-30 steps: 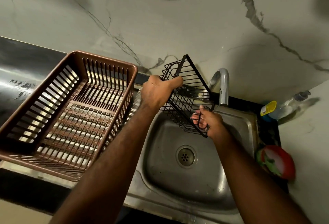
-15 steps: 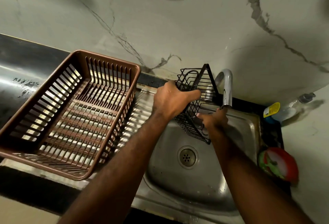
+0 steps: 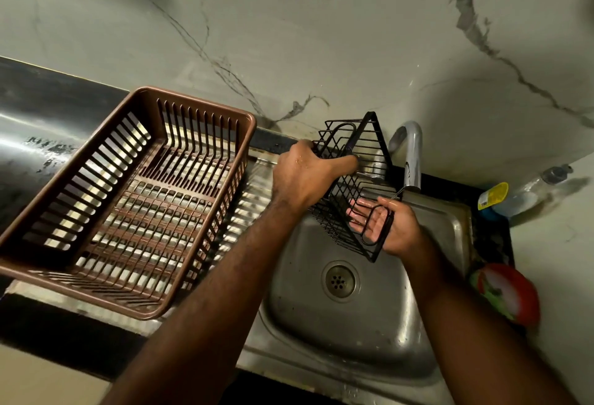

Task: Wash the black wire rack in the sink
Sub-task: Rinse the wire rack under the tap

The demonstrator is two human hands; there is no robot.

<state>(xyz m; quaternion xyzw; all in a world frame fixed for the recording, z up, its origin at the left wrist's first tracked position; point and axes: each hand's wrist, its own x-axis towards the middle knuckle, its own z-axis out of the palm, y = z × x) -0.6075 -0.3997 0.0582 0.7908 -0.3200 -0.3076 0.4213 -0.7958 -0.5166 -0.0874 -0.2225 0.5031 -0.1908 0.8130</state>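
The black wire rack [image 3: 353,154] is held tilted over the steel sink [image 3: 401,340], just left of the curved tap [image 3: 412,160]. My left hand [image 3: 305,176] grips the rack's upper left side, thumb stretched along a wire. My right hand [image 3: 389,227] lies palm up with straight wet fingers against the rack's lower end, behind its black wire loop. A thin stream of water falls from the tap's mouth toward that hand. The drain [image 3: 340,281] sits in the middle of the basin below.
A brown slatted plastic basket [image 3: 135,205] stands on the drainboard at the left. A clear bottle with a yellow label [image 3: 501,199] lies behind the sink at right, and a red and green round thing [image 3: 508,292] sits on the right rim. Marble wall rises behind.
The rack has turned a little and stays by the tap. My right hand has opened, now flat and palm up under the rack's lower end, where before it was curled over it.
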